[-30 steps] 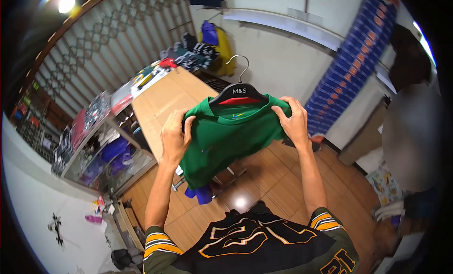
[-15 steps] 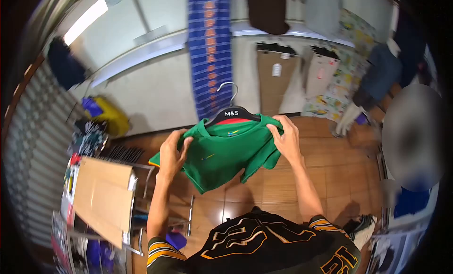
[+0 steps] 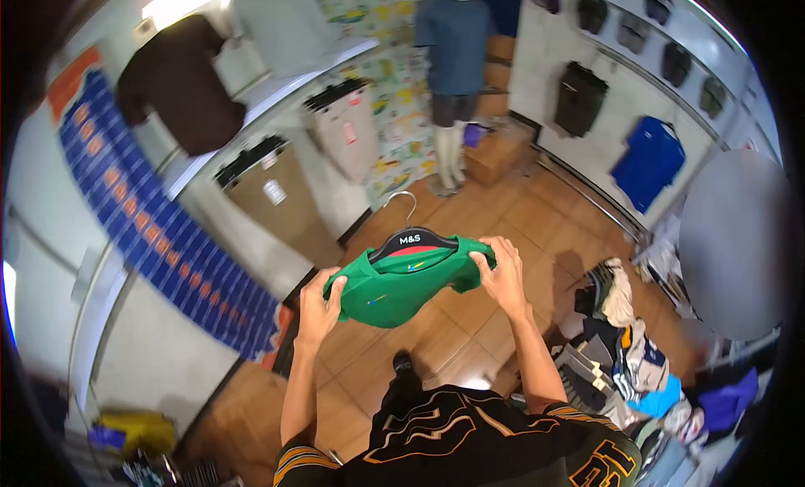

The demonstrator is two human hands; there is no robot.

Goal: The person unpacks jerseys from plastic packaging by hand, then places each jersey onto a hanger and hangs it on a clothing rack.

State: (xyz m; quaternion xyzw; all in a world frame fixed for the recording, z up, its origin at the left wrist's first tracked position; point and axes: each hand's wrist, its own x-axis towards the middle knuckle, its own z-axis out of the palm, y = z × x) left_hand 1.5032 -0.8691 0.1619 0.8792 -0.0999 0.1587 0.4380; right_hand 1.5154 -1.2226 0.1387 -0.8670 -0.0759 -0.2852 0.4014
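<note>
A green T-shirt [image 3: 398,290] hangs on a black M&S hanger [image 3: 411,240] with a metal hook, held out in front of my chest. My left hand [image 3: 319,307] pinches the shirt's shoulder on the left side, thumb toward me. On the other side, my right hand [image 3: 503,273] grips the opposite shoulder between thumb and fingers. A small yellow-and-blue mark shows on the chest, and red fabric is visible inside the neck. The lower part of the shirt falls away from view.
A blue patterned banner [image 3: 159,219] hangs on the left wall near trousers [image 3: 277,198] on hangers. A dressed mannequin [image 3: 453,59] stands ahead beside a cardboard box [image 3: 501,154]. To the right, a clothes pile [image 3: 620,361] lies near a blue shirt [image 3: 648,162] on the wall.
My view has swung to the right, bringing the mannequin, right wall and clothes pile into sight. Both hands still hold the green T-shirt, which now appears more foreshortened.
</note>
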